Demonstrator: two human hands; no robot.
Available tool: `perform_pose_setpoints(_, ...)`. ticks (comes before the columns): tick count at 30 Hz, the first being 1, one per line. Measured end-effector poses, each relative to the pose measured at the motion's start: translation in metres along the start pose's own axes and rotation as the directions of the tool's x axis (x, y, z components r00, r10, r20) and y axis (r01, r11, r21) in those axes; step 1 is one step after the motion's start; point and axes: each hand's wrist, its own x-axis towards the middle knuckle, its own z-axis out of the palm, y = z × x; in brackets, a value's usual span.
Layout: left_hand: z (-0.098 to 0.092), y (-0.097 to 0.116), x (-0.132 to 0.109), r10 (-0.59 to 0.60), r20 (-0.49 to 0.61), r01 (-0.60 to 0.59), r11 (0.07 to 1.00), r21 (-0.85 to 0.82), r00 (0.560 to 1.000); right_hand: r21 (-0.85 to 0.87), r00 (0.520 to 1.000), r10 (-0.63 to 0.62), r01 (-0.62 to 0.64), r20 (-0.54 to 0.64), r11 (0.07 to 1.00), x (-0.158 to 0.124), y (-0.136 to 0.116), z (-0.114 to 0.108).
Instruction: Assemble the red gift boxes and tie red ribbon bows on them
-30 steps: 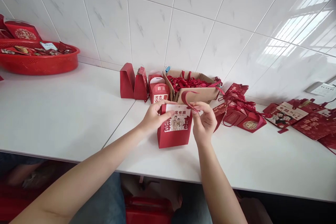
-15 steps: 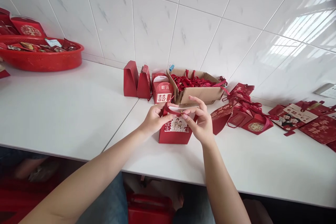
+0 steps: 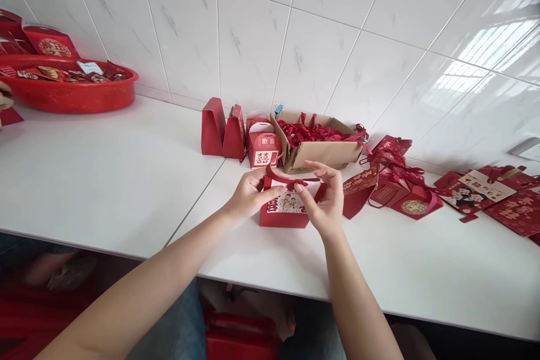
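A red gift box with a printed couple on its white front panel stands upright on the white table. Over its top, my left hand pinches a red ribbon that curves up in a loop. My right hand has its thumb and fingertips closed on the same ribbon at the middle of the box's upper edge. Its other fingers are raised and bent. The fingers hide part of the box's top and sides.
Behind stands a cardboard box full of red ribbons, with several finished-looking red boxes to its left. More red boxes and flat red cards lie right. A red basket of wrapped snacks sits far left, beside another person's hand.
My hands have pulled the ribbon's loop a little higher and flatter above the gift box. Another person's hand has come into view at the far left edge.
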Motion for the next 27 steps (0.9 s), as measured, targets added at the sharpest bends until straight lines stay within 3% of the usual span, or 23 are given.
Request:
perform_pose_setpoints(3,-0.002,0.004,0.000,0.073,0.028,-0.074,0.997,0.035,0.997,-0.004,0.997,-0.004,0.005,0.072,1.000,-0.002,0.000,0.001)
perform_pose_setpoints(9,-0.009,0.006,-0.001,0.081,0.137,-0.081,0.997,0.002,0.987,-0.086,0.956,-0.294,0.293,0.002,0.952,-0.005,-0.001,0.005)
perform_pose_setpoints(12,-0.010,0.004,-0.001,0.143,0.052,-0.137,0.985,-0.105,0.988,-0.174,0.930,-0.366,0.366,0.031,0.914,-0.007,0.001,0.009)
perform_pose_setpoints(15,-0.008,0.008,-0.002,0.132,-0.047,-0.133,0.991,-0.012,0.990,-0.226,0.894,-0.442,0.446,0.069,0.866,-0.008,0.003,0.011)
perform_pose_setpoints(18,-0.005,0.015,-0.002,0.062,-0.081,-0.051,0.990,0.129,0.995,-0.235,0.878,-0.474,0.477,0.071,0.847,-0.007,0.002,0.013)
perform_pose_setpoints(20,-0.004,0.018,-0.002,0.077,-0.073,-0.063,0.983,0.174,0.994,-0.233,0.872,-0.483,0.488,0.080,0.841,-0.007,0.002,0.014)
perform_pose_setpoints(23,-0.002,0.021,-0.002,0.121,-0.065,-0.107,0.976,0.189,0.990,-0.223,0.865,-0.492,0.501,0.098,0.837,-0.008,0.001,0.014)
perform_pose_setpoints(27,-0.001,0.022,-0.002,0.064,-0.020,-0.061,0.990,0.126,0.998,-0.221,0.872,-0.479,0.489,0.099,0.844,-0.009,0.001,0.013)
